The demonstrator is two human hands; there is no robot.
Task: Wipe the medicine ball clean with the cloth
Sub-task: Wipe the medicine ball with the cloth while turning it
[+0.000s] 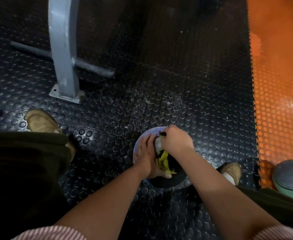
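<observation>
grey post far left, second ball right

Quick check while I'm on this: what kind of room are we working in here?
Most likely a gym. Black studded rubber floor tiles meet orange tiles, a grey steel post stands on a floor plate, and a second ball lies right of the medicine ball.

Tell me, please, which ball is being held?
The blue medicine ball on the black mat, under the left hand and right hand; the grey-green ball at right lies untouched.
</observation>
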